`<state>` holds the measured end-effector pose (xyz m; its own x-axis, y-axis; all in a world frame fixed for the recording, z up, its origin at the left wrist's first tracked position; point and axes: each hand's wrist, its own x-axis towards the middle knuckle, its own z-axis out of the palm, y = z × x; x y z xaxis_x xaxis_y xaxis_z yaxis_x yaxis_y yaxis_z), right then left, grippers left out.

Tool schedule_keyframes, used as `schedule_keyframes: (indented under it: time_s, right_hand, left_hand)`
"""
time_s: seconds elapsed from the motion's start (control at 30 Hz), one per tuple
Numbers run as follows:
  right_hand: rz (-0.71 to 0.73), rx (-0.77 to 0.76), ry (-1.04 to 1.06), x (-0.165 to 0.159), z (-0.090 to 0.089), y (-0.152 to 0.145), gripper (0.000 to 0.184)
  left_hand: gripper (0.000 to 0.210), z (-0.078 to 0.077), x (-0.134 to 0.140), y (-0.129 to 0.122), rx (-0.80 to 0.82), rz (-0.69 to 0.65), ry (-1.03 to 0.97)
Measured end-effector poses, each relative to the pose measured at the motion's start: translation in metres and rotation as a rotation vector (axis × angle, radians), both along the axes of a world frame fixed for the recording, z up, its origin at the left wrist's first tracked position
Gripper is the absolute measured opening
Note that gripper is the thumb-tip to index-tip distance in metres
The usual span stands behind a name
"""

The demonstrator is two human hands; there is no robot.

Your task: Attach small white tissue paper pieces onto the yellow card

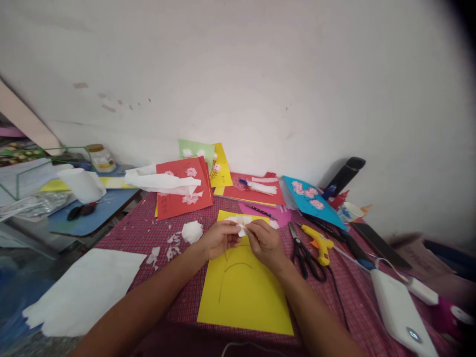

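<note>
Between my two hands is a small piece of white tissue paper (242, 230), pinched by the fingertips of both. My left hand (219, 239) grips it from the left, and my right hand (265, 242) from the right. Beneath them lies a yellow sheet of paper (245, 292) with a few dark curved lines drawn on it. More white tissue lies at the sheet's far edge, partly hidden behind my fingers. A round stack of white tissue pieces (192, 231) sits left of my left hand, with torn scraps (173, 246) beside it.
Black-handled scissors (305, 257) and a yellow glue gun (320, 244) lie at the right, near a white power bank (399, 310). Red cards (178, 208) and a blue card (312, 198) with pink flowers stand behind. A large white sheet (89, 287) covers the left edge.
</note>
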<state>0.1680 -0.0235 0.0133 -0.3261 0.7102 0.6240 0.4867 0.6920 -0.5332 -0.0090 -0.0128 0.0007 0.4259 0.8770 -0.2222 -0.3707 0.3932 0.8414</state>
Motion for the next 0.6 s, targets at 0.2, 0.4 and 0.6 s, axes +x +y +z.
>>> schedule_keyframes:
  time_s: [0.2,0.4,0.6]
  right_hand:
    - [-0.021,-0.251,0.238,-0.005,-0.003,0.003,0.013]
    - [0.063,-0.820,0.684,-0.014,-0.011,0.010,0.021]
    - [0.126,-0.848,0.776,-0.012,-0.009,0.010,0.025]
  left_hand:
    - [0.021,0.000,0.002,-0.002,0.385,0.180,0.299]
    - [0.016,0.005,-0.003,-0.009,1.119,0.292,0.834]
    - [0.015,0.006,-0.007,-0.010,1.197,0.371,0.911]
